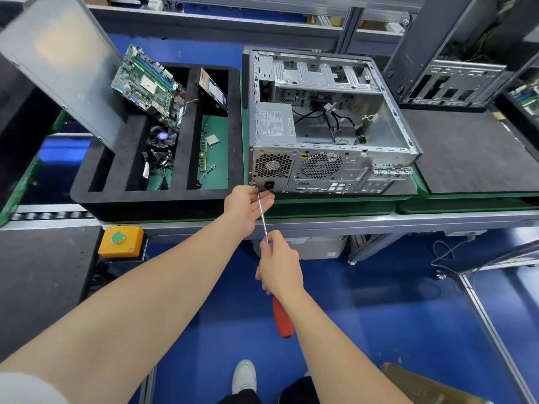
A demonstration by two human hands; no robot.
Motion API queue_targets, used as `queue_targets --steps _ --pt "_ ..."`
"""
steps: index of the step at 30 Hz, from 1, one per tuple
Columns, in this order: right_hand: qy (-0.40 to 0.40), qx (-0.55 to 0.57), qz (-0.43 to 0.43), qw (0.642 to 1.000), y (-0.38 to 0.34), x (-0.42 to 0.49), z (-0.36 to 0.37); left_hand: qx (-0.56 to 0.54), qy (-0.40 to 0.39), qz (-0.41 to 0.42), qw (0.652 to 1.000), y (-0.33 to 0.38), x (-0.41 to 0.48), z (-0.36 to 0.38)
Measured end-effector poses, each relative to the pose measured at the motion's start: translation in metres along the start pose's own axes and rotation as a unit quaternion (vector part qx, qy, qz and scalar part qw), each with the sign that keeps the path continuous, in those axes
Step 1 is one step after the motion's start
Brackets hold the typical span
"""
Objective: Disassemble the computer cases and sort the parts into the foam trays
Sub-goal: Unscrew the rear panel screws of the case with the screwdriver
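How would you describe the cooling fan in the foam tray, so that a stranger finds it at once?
Start at the black foam tray left of the open computer case. In its middle slot, in front of the tilted motherboard, sits the cooling fan. It alone is black with a round purple label at its centre.

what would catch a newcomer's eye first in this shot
The opened computer case in the middle of the bench stands out first, its side panel off and its inside on show. At its rear lower-left corner sits the tip of a long screwdriver with a red handle, held by the right hand, with the left hand open just under the tip. To the left, a black foam tray holds a motherboard leaning on edge.
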State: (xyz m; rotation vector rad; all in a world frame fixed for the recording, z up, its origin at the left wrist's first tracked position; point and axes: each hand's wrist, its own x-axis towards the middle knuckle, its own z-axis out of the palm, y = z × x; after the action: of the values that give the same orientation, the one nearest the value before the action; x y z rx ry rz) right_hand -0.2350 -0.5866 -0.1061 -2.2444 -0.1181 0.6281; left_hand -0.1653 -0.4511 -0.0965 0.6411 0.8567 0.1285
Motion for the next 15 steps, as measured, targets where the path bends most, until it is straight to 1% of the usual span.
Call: queue_targets --steps 6,11,15 --pt "-0.005 -0.005 -0.001 1.000 0.0003 0.0024 -0.0011 -0.004 -0.003 0.001 1.000 -0.0022 0.0048 -0.0055" --pt "0.000 -0.005 -0.008 1.000 0.0042 0.0020 0.0002 0.005 0.023 0.014 1.000 -0.0062 0.0075 -0.0051" --pt "0.008 0.001 -0.011 1.000 0.0073 0.0016 0.0030 0.009 0.027 0.019 0.999 -0.0087 0.0074 -0.0029"
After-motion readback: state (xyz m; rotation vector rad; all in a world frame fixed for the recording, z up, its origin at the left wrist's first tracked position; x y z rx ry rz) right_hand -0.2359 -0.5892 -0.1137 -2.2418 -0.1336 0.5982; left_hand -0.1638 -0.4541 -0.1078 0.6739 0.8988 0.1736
